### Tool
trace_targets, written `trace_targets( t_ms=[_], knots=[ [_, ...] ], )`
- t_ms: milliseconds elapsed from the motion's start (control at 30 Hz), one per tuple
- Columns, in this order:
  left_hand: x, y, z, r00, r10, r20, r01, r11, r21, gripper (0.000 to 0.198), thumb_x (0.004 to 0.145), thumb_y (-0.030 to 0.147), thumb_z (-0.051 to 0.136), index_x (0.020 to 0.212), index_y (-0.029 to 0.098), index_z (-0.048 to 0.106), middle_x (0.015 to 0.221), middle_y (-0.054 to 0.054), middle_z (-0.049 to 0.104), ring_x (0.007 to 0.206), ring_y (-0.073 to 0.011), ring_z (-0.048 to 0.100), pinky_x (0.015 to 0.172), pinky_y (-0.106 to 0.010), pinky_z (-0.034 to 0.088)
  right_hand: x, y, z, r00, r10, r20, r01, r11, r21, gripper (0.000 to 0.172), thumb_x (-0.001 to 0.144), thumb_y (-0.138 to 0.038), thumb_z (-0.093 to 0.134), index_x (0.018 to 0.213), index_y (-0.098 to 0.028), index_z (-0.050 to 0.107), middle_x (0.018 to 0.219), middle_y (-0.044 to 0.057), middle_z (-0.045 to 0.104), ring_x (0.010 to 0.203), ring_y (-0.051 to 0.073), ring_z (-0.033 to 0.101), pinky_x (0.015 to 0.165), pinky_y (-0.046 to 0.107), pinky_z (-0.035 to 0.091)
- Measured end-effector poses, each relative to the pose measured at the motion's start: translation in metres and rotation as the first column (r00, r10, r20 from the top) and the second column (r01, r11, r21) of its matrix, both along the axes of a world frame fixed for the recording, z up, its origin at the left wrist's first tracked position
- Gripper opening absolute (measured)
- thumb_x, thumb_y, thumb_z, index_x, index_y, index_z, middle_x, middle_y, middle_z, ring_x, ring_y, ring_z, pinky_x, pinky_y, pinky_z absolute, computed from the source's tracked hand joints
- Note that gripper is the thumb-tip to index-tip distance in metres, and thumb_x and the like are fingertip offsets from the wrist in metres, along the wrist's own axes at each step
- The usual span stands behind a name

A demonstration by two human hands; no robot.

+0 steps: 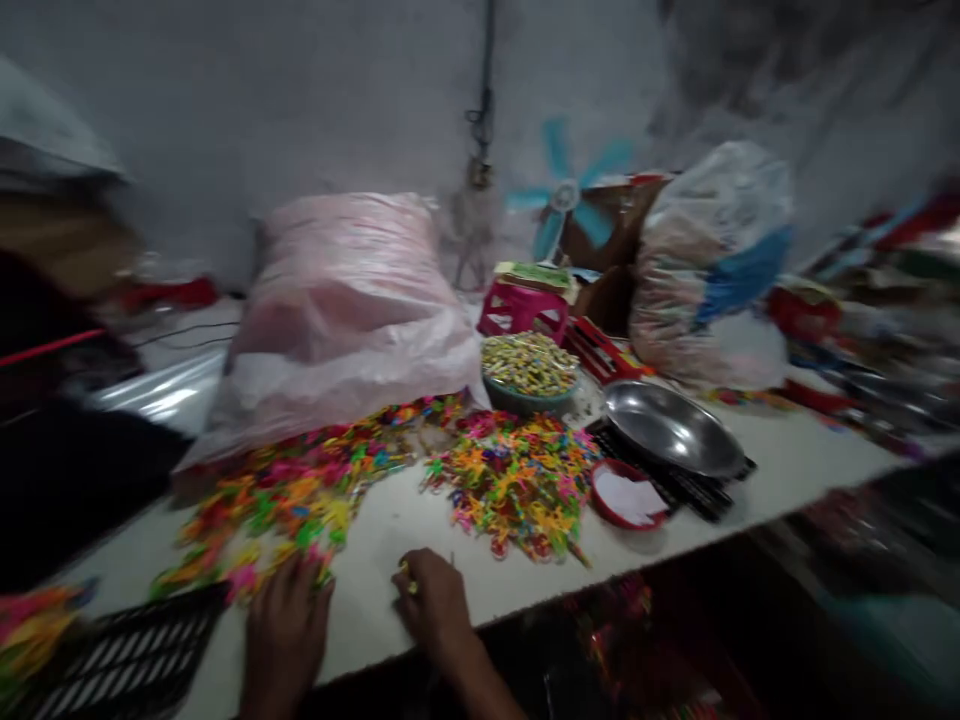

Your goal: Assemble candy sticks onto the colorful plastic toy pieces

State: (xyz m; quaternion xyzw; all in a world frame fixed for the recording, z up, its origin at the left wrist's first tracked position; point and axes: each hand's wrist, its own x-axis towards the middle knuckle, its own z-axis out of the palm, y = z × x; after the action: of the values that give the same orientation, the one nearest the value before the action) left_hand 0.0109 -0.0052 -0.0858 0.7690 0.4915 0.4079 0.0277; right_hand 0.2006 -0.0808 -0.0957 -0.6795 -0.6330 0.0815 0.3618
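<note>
My left hand lies at the near edge of a loose pile of colourful plastic pieces, its fingers spread against the nearest ones. To its right, my right hand is curled just above the white table, closed on a small yellow piece that shows at its fingers. Beyond the right hand is a second heap of colourful pieces. The picture is blurred, so the shape of the held piece is unclear.
A large pinkish bag stands behind the piles. Further right are a bowl of small yellowish pieces, a metal pan, a red dish with paper and a blue-bladed fan. A black crate sits at the near left.
</note>
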Motion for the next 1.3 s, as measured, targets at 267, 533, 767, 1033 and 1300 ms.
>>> trace_targets(
  t_ms=[267,533,767,1033,1300],
  knots=[
    [-0.002,-0.004,-0.027,0.963,0.132,-0.235,-0.103,0.986,0.131,0.026,0.089,0.029,0.048,0.109,0.016,0.059,0.122,-0.015,0.056,0.115,-0.0279,0.049,0.098,-0.046,0.040,0.004,-0.006,-0.001,0.995,0.088,-0.040,-0.086,0.994,0.063,0.017,0.092,-0.028,0.044,0.099,-0.021,0.058,0.086,0.004,0.065,0.077,0.017,0.063,0.068,0.025,0.046],
    [0.002,-0.014,-0.017,0.957,0.150,-0.248,-0.142,0.989,0.049,0.026,0.088,0.025,0.050,0.111,0.015,0.059,0.125,-0.015,0.053,0.117,-0.0279,0.047,0.099,-0.046,0.042,0.007,-0.008,-0.004,0.991,0.126,-0.035,-0.124,0.991,0.050,0.020,0.094,-0.030,0.042,0.103,-0.020,0.057,0.091,0.005,0.065,0.082,0.017,0.063,0.073,0.027,0.047],
    [0.004,-0.016,-0.014,0.957,0.154,-0.245,-0.151,0.988,0.028,0.027,0.086,0.023,0.053,0.111,0.015,0.059,0.125,-0.014,0.053,0.117,-0.0279,0.046,0.100,-0.046,0.043,0.008,-0.009,-0.003,0.989,0.137,-0.053,-0.137,0.991,0.009,0.022,0.094,-0.032,0.043,0.104,-0.020,0.057,0.092,0.006,0.065,0.084,0.018,0.062,0.075,0.028,0.047],
    [0.005,-0.018,-0.012,0.961,0.139,-0.240,-0.152,0.988,-0.039,0.028,0.087,0.023,0.052,0.114,0.016,0.057,0.129,-0.013,0.051,0.120,-0.0277,0.045,0.102,-0.046,0.041,0.017,0.016,0.014,0.974,0.001,-0.226,-0.008,0.999,-0.033,0.028,0.091,-0.039,0.045,0.102,-0.019,0.060,0.096,0.007,0.064,0.086,0.018,0.061,0.073,0.027,0.049],
    [0.006,-0.021,-0.010,0.972,0.144,-0.187,-0.161,0.984,-0.076,0.029,0.087,0.022,0.052,0.115,0.019,0.055,0.132,-0.012,0.049,0.121,-0.0285,0.044,0.101,-0.048,0.043,0.036,0.155,0.047,0.964,0.026,0.265,0.036,0.974,-0.226,0.035,0.088,-0.024,0.043,0.120,-0.016,0.057,0.107,0.012,0.059,0.094,0.022,0.056,0.075,0.029,0.042]
  ],
)
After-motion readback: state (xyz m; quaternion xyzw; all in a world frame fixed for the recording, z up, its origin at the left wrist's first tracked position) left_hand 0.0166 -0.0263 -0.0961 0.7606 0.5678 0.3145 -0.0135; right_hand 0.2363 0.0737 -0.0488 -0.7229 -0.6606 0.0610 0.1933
